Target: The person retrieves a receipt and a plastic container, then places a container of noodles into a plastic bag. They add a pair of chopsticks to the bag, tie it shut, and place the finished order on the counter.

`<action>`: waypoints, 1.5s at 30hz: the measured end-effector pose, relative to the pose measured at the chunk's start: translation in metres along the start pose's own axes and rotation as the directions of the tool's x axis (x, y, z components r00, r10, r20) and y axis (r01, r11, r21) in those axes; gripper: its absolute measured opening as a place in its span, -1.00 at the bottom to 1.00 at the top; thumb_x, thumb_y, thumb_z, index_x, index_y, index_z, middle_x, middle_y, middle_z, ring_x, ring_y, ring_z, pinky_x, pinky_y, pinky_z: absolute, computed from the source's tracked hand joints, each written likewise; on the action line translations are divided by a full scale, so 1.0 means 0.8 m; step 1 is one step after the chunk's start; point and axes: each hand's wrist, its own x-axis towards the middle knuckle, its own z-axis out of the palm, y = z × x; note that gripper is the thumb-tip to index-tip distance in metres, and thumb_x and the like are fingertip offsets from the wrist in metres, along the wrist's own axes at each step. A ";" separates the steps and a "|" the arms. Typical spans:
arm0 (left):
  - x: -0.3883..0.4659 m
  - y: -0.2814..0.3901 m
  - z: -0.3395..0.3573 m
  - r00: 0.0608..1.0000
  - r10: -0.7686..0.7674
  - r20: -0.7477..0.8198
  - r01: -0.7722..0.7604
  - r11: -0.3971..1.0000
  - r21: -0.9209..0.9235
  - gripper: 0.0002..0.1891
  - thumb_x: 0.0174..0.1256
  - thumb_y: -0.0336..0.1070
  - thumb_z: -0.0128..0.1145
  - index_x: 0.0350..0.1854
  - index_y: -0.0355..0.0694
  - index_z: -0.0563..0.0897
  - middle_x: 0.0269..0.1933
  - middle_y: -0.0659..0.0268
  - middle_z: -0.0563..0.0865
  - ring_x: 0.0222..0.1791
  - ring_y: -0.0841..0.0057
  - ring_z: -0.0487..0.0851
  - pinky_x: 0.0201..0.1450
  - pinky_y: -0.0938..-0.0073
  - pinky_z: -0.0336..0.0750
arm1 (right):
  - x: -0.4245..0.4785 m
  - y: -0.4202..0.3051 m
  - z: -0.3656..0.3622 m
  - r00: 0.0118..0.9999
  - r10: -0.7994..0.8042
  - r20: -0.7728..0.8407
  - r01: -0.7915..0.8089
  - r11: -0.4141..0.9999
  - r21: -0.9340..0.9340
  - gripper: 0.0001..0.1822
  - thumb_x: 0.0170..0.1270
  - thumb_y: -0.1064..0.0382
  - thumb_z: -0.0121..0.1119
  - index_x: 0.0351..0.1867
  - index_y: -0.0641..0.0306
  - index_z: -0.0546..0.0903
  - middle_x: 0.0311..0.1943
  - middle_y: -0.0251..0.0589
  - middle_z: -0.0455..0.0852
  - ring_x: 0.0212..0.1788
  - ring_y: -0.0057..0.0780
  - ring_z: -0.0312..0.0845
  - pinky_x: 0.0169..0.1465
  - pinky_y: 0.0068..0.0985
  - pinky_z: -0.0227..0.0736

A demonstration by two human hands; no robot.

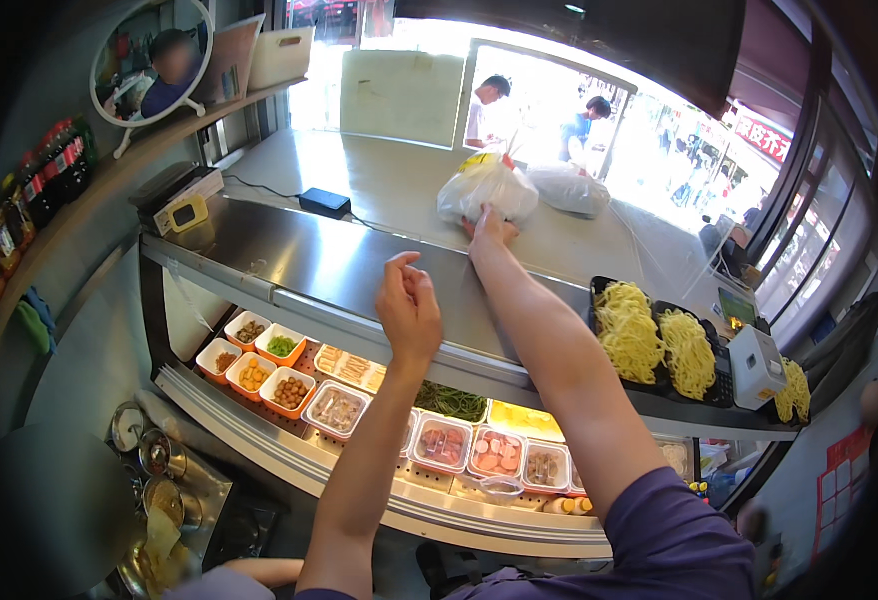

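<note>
My right hand point(493, 225) is at the near underside of a tied white plastic bag point(486, 186) on the counter; part of the fingers is hidden by the bag, so its grip is unclear. Behind it to the right lies a second tied plastic bag point(568, 187). My left hand point(409, 304) hangs over the steel top point(319, 255) of the display case, fingers loosely curled and touching nothing that I can see. Below, the lit case holds trays of sliced sausage point(496, 451), noodle-like greens point(450, 401) and small orange tubs of toppings point(288, 391).
Trays of yellow noodles point(626, 330) stand at the right beside a white device point(757, 367). A black power adapter point(325, 202) with cable lies on the counter. Round mirror point(152, 60) and bottles point(52, 169) line the left shelf. Pots point(162, 499) and another person's forearm point(266, 571) are at lower left.
</note>
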 end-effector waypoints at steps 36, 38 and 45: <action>-0.005 -0.022 0.003 0.990 0.136 -0.033 -0.130 0.980 0.148 -0.88 0.43 -0.42 -0.04 -0.15 -0.27 0.57 -0.46 0.39 0.52 -0.45 0.67 0.44 -0.39 0.58 0.35 | -0.239 -0.097 -0.625 -0.086 0.352 0.932 0.949 0.313 -0.031 -0.83 0.30 0.26 0.10 -0.13 0.23 0.59 -0.32 -0.14 0.63 -0.29 -0.19 0.65 -0.30 -0.28 0.55; -0.057 -0.009 0.008 0.982 0.188 -0.012 -0.187 0.981 0.055 -0.88 0.45 -0.42 -0.05 -0.13 -0.28 0.56 -0.42 0.37 0.54 -0.40 0.66 0.46 -0.36 0.60 0.36 | -0.237 -0.128 -0.757 0.228 0.437 0.870 0.944 0.118 -0.307 -0.84 0.30 0.23 0.12 -0.17 0.20 0.61 -0.33 -0.15 0.65 -0.30 -0.17 0.66 -0.28 -0.27 0.56; -0.399 0.043 0.016 0.841 -0.097 0.532 -0.010 0.981 0.195 -0.82 0.39 -0.36 0.03 -0.07 -0.31 0.57 -0.26 0.19 0.60 -0.24 0.39 0.55 -0.17 0.41 0.42 | -0.221 -0.212 -0.992 0.764 0.029 0.645 0.639 0.100 -0.762 -0.88 0.23 0.25 0.23 -0.34 0.23 0.68 -0.39 -0.14 0.70 -0.32 -0.13 0.69 -0.25 -0.26 0.58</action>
